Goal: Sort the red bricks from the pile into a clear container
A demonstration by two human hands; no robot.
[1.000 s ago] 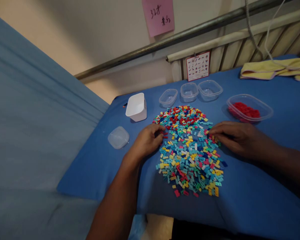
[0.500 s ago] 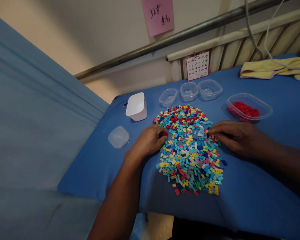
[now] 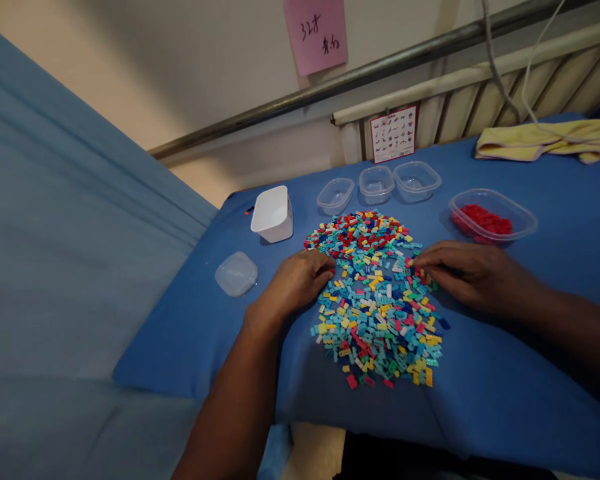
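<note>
A broad heap of small toy building bricks [image 3: 375,313] in turquoise, yellow, red, pink, blue and white lies between my hands. My left hand [image 3: 300,280] rests at the heap's left edge, its fingers curled closed around red bricks, of which only a sliver of red shows. At the right edge my right hand [image 3: 465,273] has thumb and fingers pinched together low over the bricks. What its fingertips hold, if anything, cannot be made out. Beyond my right hand stands a clear tub [image 3: 523,217] containing red bricks [image 3: 483,221].
Three clear tubs [image 3: 336,197] stand in a row behind the heap. To the left are a white box [image 3: 275,230] and a clear lidlike dish [image 3: 237,273]. A picture card [image 3: 394,133] leans at the radiator; a yellow cloth [image 3: 535,140] lies back right.
My left hand has closed over the red bricks at the left edge and moved slightly right. My right hand stays at the right edge, fingers pinched. The view has shifted a little.
</note>
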